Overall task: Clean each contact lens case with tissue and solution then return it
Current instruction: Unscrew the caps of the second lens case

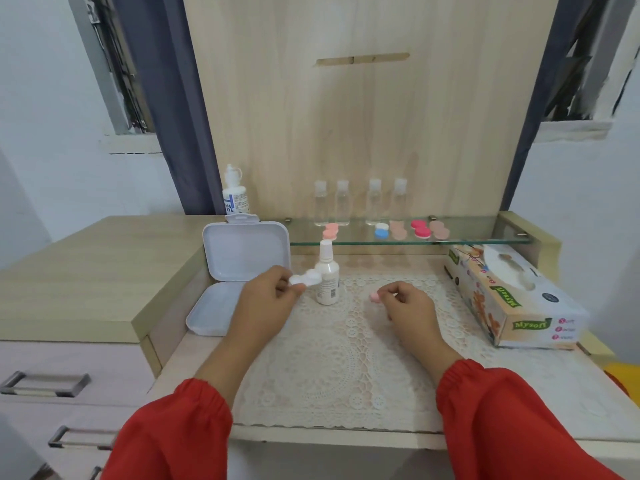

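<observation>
My left hand pinches a white contact lens case base just left of a small white solution spray bottle standing on the lace mat. My right hand pinches a small pink cap low over the mat. On the glass shelf lie several more lens cases: a pale pink one, a blue and white one, a peach one, a red one and a tan one. A tissue box lies at the right.
An open white plastic box stands at the left of the mat. A large solution bottle and several clear small bottles stand at the back. A raised wooden cabinet top borders the left; drawers sit below it.
</observation>
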Demonstrator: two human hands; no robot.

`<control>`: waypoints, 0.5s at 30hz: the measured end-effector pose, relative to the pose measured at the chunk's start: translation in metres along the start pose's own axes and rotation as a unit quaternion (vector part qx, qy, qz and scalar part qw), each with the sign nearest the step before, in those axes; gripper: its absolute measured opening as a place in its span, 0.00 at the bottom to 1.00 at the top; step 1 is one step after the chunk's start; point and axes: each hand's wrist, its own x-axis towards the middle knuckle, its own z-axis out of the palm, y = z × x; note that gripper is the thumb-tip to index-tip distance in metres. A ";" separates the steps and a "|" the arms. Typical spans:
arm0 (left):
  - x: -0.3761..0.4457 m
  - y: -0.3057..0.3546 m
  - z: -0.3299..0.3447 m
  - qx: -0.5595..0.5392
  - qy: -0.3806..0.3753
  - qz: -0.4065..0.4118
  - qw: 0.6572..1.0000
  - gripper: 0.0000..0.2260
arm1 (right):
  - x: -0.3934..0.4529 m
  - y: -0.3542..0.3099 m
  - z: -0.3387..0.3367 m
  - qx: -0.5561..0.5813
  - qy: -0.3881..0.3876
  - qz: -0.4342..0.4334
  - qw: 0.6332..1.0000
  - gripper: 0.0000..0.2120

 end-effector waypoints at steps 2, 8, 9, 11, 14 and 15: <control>-0.005 0.013 0.026 -0.056 -0.049 -0.022 0.997 0.03 | -0.001 -0.002 -0.003 0.046 0.050 0.014 0.998 0.07; -0.007 0.016 0.089 -0.026 -0.113 -0.005 0.993 0.07 | 0.000 -0.002 -0.005 0.079 0.095 0.020 0.992 0.05; -0.005 0.013 0.093 -0.017 -0.108 0.002 0.994 0.09 | 0.000 -0.001 -0.005 0.079 0.094 0.018 0.992 0.05; -0.003 0.010 0.099 0.005 -0.109 0.009 0.994 0.10 | 0.002 0.001 -0.004 0.078 0.094 0.014 0.992 0.05; -0.002 0.003 0.102 0.036 -0.131 0.021 0.991 0.12 | 0.004 0.004 -0.003 0.073 0.096 0.010 0.993 0.06; -0.002 0.001 0.103 0.039 -0.134 0.025 0.990 0.12 | 0.004 0.004 -0.004 0.070 0.096 0.008 0.993 0.06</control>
